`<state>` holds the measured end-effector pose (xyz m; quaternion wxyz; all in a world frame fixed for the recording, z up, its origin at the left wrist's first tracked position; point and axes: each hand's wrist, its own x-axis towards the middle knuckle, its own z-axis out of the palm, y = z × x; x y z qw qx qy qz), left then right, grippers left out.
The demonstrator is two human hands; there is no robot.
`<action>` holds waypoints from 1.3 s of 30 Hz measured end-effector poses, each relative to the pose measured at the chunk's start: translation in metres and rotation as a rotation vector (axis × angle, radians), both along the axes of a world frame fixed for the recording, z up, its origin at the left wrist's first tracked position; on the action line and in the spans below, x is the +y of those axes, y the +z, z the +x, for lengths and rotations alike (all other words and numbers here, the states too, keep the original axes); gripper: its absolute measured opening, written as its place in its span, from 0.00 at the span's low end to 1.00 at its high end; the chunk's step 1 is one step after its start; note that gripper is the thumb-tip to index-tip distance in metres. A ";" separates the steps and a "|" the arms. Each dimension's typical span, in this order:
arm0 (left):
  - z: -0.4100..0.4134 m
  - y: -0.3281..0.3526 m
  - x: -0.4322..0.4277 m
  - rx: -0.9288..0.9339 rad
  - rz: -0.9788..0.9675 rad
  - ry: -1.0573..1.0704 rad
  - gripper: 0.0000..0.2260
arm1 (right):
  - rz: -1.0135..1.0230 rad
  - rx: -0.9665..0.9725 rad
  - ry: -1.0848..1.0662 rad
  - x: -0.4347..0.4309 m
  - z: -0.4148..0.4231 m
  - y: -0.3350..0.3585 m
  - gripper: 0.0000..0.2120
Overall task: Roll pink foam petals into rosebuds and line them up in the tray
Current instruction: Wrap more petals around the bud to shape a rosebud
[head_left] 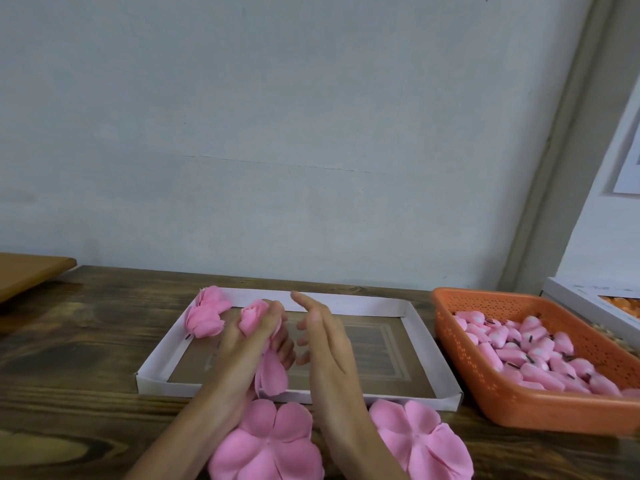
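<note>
Half-rolled rosebud (254,315) is being held over the tray (412,317), the left hand (249,344) wrapping its fingers (273,311) round the base, probably so the loose petals are hanging free for rolling. Right hand (325,337) is hovering just beside it, fingers straight and together, holding nothing. Finished rosebuds (207,315) are lying in the tray's far-left corner, apparently beginning the row. Flat petal pieces (266,441) are lying on the worktop (86,334), close at hand.

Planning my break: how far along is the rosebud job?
Early. Done: a cluster of rosebuds sits in the tray, far-left corner. In hand: the left hand grips a part-rolled bud, right hand open beside it. Left: two flat petal pieces wait on the table.
</note>
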<state>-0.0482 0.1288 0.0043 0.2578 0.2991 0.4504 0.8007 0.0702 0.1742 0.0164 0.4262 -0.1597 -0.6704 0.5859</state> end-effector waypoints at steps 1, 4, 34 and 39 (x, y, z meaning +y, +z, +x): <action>-0.004 -0.001 0.001 -0.051 -0.004 0.002 0.29 | 0.049 -0.027 -0.059 -0.001 0.000 -0.002 0.13; -0.009 0.000 0.008 -0.095 0.067 -0.071 0.18 | 0.113 -0.171 -0.109 -0.001 -0.003 -0.007 0.17; 0.005 0.001 -0.001 0.302 0.035 -0.019 0.23 | -0.102 0.034 0.007 0.004 0.002 0.007 0.04; 0.008 0.002 -0.003 0.248 0.050 -0.026 0.14 | -0.004 0.060 0.003 0.003 0.004 0.010 0.03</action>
